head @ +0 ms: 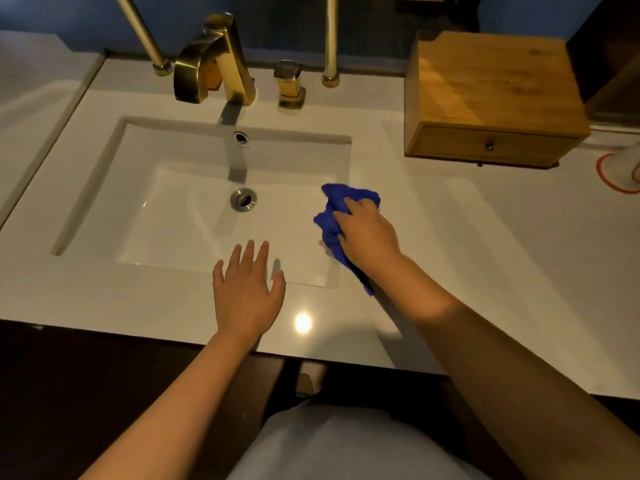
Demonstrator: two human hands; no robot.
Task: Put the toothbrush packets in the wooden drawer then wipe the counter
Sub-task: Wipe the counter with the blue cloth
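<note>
My right hand (367,233) presses a crumpled blue cloth (330,216) against the right rim of the white sink (104,188), where basin meets the white counter (467,244). My left hand (247,292) lies flat, fingers spread, on the front edge of the counter with nothing in it. The wooden drawer box (491,98) stands at the back right, its drawer shut. No toothbrush packets are in sight.
A gold faucet (214,60) and a gold handle (291,84) stand behind the basin. Two pale poles (330,39) rise from the back of the counter. A red-rimmed white object (620,171) sits at the right edge. The counter's dark front edge runs below my arms.
</note>
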